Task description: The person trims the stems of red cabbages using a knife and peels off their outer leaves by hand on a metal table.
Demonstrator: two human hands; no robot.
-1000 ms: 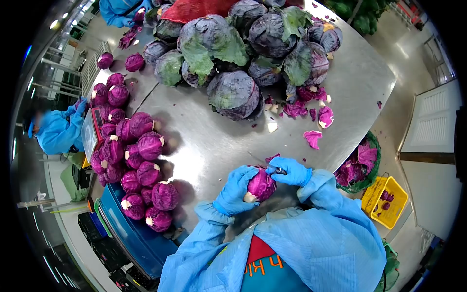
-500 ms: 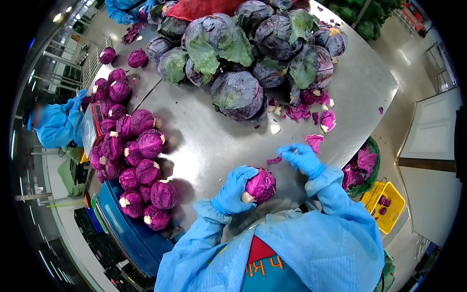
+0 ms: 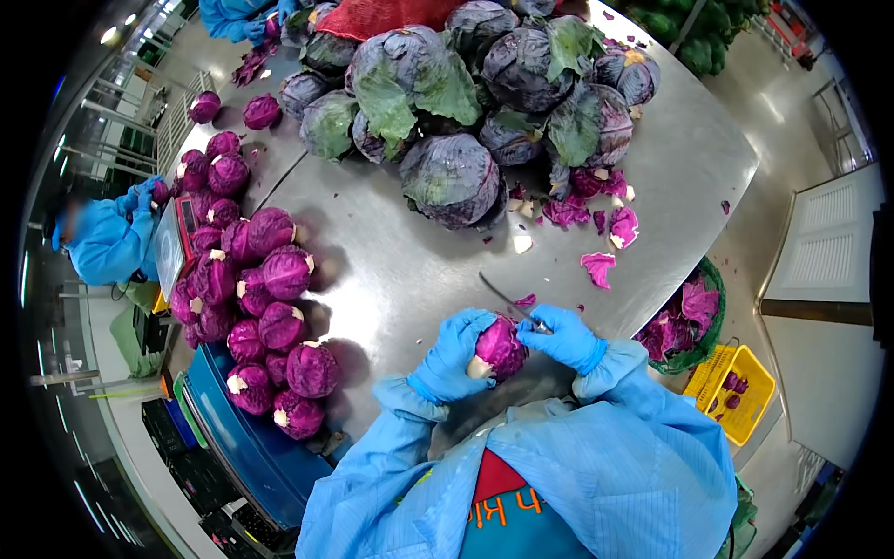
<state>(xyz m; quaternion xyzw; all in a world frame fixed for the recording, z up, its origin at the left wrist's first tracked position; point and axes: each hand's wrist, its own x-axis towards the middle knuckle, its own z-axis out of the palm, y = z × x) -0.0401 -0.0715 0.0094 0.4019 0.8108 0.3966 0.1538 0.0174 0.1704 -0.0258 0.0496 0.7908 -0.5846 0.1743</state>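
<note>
My left hand (image 3: 449, 359), in a blue glove, is wrapped round the left side of a trimmed purple cabbage (image 3: 504, 348), its pale cut stem facing down and left. My gloved right hand (image 3: 564, 339) grips a small knife (image 3: 501, 294); the thin, slightly curved blade points up and left, away from me. The right fingertips are against or very close to the cabbage's right side. A purple leaf scrap (image 3: 525, 300) lies just beyond the knife.
Untrimmed cabbages (image 3: 452, 177) are heaped at the table's far side, near leaf scraps (image 3: 598, 269). Trimmed cabbages (image 3: 281, 326) crowd the left, above a blue bin (image 3: 251, 447). A green basket of leaves (image 3: 697, 354) and yellow crate (image 3: 751, 391) stand right. A co-worker (image 3: 116, 238) is far left.
My right hand has come down and left to the cabbage, and the knife's blade now shows clearly. The left hand keeps its hold, with the cabbage slightly turned.
</note>
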